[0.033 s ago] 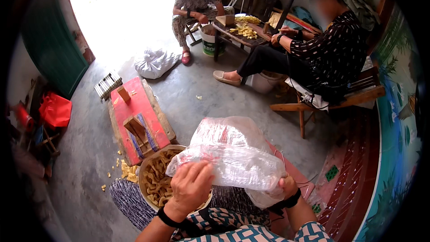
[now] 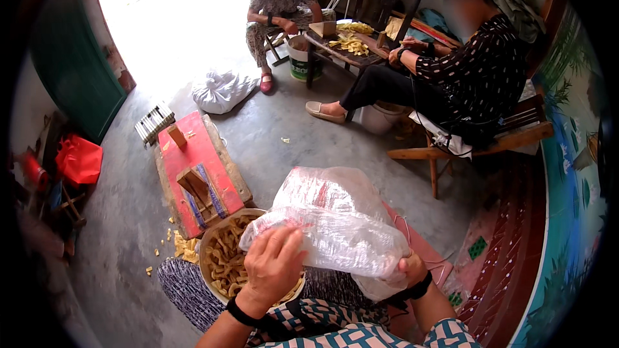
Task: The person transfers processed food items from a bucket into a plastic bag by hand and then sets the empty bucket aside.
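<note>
A large clear plastic bag (image 2: 348,238), crinkled and shiny, lies bunched in front of me above my lap, its near edge folded over. My left hand (image 2: 274,267) has its fingers curled over the bag's near left edge, the thumb hidden. At the bag's right end my right hand (image 2: 412,269) grips the gathered plastic, its thumb on top. Just left of and under my left hand stands a round bucket (image 2: 205,263) filled with yellow-brown curled strips (image 2: 229,251). The bag covers part of its right side.
A red-topped low bench (image 2: 209,174) with wooden blocks stands ahead left. Loose yellow pieces (image 2: 186,248) lie on the floor beside the bucket. A white sack (image 2: 222,92) sits farther off. Two people work around a dark chair (image 2: 348,51) bearing yellow strips; a wooden chair (image 2: 477,145) stands right.
</note>
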Motion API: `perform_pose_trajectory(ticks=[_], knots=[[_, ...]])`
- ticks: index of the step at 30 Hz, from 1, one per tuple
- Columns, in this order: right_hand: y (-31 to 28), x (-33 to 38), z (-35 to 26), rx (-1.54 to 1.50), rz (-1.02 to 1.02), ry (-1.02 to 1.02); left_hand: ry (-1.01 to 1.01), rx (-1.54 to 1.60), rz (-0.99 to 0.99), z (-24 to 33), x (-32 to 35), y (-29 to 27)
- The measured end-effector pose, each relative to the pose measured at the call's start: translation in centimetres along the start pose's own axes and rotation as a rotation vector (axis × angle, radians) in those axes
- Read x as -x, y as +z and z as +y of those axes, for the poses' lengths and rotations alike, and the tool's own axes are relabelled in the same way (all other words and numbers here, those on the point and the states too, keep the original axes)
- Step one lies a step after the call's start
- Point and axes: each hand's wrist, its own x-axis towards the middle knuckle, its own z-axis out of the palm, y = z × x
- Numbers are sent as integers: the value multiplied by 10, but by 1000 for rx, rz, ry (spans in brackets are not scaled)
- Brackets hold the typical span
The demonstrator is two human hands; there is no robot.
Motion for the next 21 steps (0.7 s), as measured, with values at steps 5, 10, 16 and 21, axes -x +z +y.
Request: perform_pose_trajectory(ticks=[5, 10, 16, 21], knots=[[2, 5, 16, 50, -41, 51, -163, -31, -79, -7, 0, -1], [1, 3, 11, -27, 88, 28, 271, -47, 146, 16, 22, -12], [12, -11, 22, -63, 92, 60, 186, 120, -223, 36, 20, 19], [10, -4, 21, -61, 80, 50, 8, 114, -394, 21, 25, 35]])
